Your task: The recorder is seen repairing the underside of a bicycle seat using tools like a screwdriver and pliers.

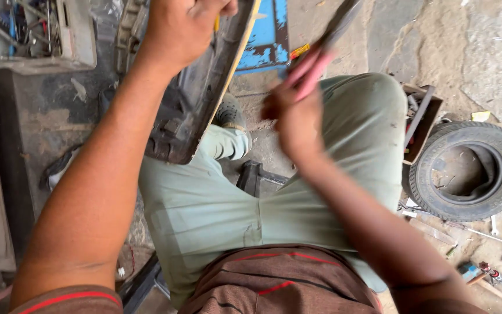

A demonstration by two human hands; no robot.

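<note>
Left hand (184, 26) clamps the top edge of a dark, yellow-edged metal panel (198, 110); right hand (297, 119) just beside grips blurred pink-handled pliers (315, 58), open sandy floor (466, 58) beyond.

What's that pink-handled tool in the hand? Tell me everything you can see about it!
The pink-handled tool is blurred, so its exact kind is unclear; it looks like pliers. Two pink grips run up from the right hand, whose fingers wrap their lower ends, into a dark metal head near the picture's top edge. It slants up and to the right, above the knee of the green trousers.
</note>
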